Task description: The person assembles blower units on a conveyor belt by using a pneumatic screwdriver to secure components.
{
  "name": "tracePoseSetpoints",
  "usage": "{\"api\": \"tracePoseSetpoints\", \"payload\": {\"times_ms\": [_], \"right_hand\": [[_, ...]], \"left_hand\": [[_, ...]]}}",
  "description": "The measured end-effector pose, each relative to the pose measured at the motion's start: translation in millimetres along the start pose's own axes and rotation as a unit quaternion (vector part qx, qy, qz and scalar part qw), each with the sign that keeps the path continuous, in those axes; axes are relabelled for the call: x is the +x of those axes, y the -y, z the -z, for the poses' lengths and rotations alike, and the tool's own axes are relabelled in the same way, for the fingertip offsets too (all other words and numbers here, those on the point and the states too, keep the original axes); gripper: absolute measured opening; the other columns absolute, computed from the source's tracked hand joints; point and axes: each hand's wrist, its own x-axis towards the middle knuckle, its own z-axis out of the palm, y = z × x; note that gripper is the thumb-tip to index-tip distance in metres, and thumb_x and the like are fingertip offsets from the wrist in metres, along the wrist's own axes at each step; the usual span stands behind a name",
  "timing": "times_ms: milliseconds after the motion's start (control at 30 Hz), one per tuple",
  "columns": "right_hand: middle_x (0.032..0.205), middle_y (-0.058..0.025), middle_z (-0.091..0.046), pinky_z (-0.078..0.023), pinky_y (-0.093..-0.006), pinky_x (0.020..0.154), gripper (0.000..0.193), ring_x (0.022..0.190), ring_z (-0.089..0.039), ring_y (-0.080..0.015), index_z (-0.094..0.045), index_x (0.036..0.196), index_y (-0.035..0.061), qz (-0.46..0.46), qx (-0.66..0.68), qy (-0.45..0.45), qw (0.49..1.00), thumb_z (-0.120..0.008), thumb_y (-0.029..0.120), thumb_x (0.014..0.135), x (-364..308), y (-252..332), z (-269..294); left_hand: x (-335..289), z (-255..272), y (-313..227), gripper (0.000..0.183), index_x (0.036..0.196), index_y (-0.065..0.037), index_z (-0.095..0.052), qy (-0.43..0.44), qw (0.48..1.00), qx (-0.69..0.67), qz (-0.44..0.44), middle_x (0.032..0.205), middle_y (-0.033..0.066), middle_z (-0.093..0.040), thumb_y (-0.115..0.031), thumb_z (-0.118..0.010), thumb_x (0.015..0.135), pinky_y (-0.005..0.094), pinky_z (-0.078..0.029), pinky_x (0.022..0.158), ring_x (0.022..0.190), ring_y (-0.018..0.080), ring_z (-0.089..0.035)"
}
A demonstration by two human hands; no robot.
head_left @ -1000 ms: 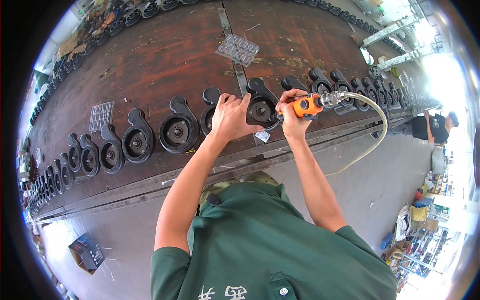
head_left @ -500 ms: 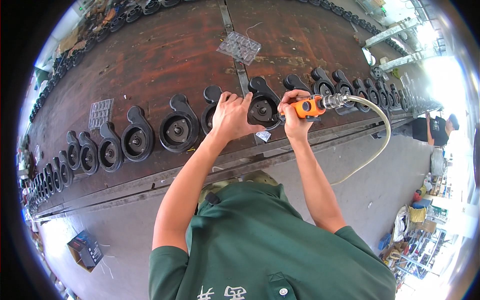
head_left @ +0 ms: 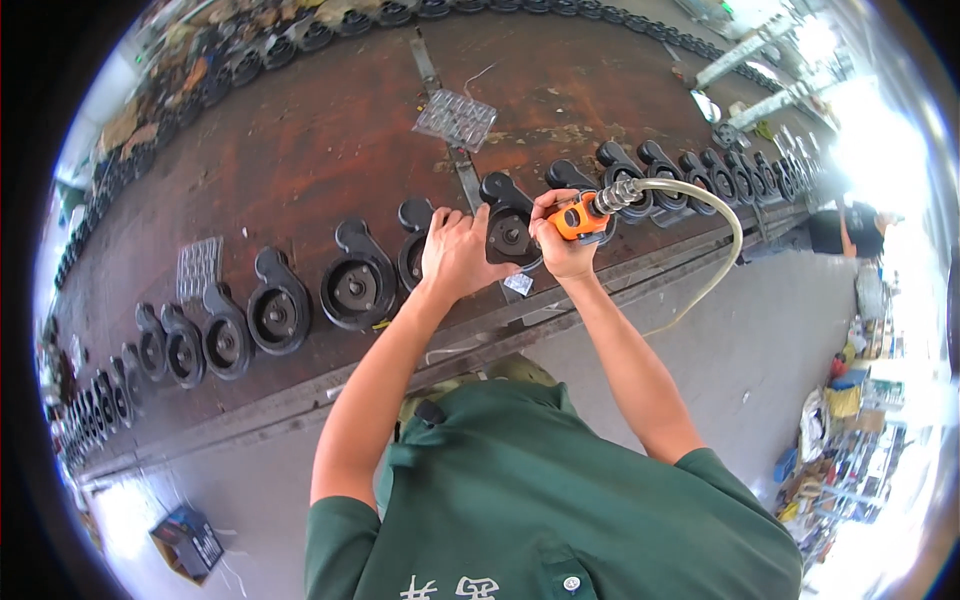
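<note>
Gripping orange air tool (head_left: 578,221) w/ R hand (head_left: 565,248), fingers clamped round it, approx 3 o'clock of blk housing (head_left: 509,238) on bench (head_left: 310,190); L hand (head_left: 458,252) at 9 o'clock, thumb & fingers apart.

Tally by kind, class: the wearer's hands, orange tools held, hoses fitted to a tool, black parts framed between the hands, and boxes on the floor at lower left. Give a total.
Left hand, right hand: 2
Orange tool: 1
Hose: 1
Black part: 1
Box: 1
Total: 6
</note>
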Motion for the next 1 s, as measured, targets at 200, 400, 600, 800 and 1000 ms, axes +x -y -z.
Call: {"api": "tracePoseSetpoints", "payload": {"times_ms": [200, 400, 600, 800, 1000], "right_hand": [[0.091, -0.0093, -0.067, -0.054, -0.0265, 0.066, 0.028, 0.075, -0.065, -0.0133, -0.059, 0.107, -0.0013, 0.017, -0.006, -0.073, 0.997, -0.063, -0.011, 0.081, -5.1, 19.5, -7.1], [0.096, -0.0090, -0.064, -0.053, -0.0261, 0.070, 0.029, 0.080, -0.064, -0.0129, -0.056, 0.110, 0.0011, 0.139, -0.058, 0.012, 0.989, -0.063, -0.009, 0.083, 11.1, 79.3, 31.8], [0.087, -0.0101, -0.060, -0.051, -0.0275, 0.066, 0.030, 0.072, -0.059, -0.0145, -0.052, 0.108, 0.0026, 0.086, 0.116, -0.010, 0.989, -0.056, -0.011, 0.082, 46.3, 87.9, 128.9], [0.094, -0.0132, -0.057, -0.050, -0.0331, 0.065, 0.032, 0.068, -0.054, -0.0168, -0.049, 0.110, 0.0017, 0.016, 0.103, 0.027, 0.994, -0.050, -0.010, 0.081, 70.3, 84.0, 197.9], [0.093, -0.0128, -0.057, -0.050, -0.0312, 0.065, 0.031, 0.068, -0.054, -0.0165, -0.050, 0.109, 0.0018, -0.022, 0.155, 0.033, 0.987, -0.050, -0.010, 0.081, 89.2, 84.5, 205.5]], "left_hand": [[4.9, 0.2, -3.2, 0.100, 0.132, 0.006, -0.059, 0.022, 0.999, 0.023, 0.008, 0.097, 0.0156, -0.070, -0.060, -0.084, 0.061, 0.0413, -0.036, 0.107, 0.099, 0.0281, -0.063], [11.8, -1.9, -9.2, 0.093, 0.132, 0.004, -0.059, 0.004, 1.000, 0.003, 0.009, 0.111, 0.0185, -0.066, -0.055, -0.085, 0.064, 0.0467, -0.037, 0.107, 0.111, 0.0338, -0.058], [56.9, -15.2, -68.8, 0.058, 0.123, -0.004, -0.067, -0.059, 0.997, -0.021, 0.037, 0.124, 0.0119, -0.061, -0.034, -0.082, 0.076, 0.0473, -0.041, 0.102, 0.120, 0.0358, -0.052], [112.4, -54.0, -123.7, 0.052, 0.122, -0.010, -0.071, 0.047, 0.995, 0.000, 0.083, 0.139, 0.0169, -0.052, -0.033, -0.082, 0.077, 0.0498, -0.039, 0.106, 0.131, 0.0376, -0.045], [127.2, -59.6, -140.2, 0.056, 0.124, -0.009, -0.072, 0.078, 0.991, 0.085, 0.065, 0.143, 0.0209, -0.049, -0.042, -0.081, 0.078, 0.0498, -0.038, 0.109, 0.133, 0.0395, -0.043]]}}
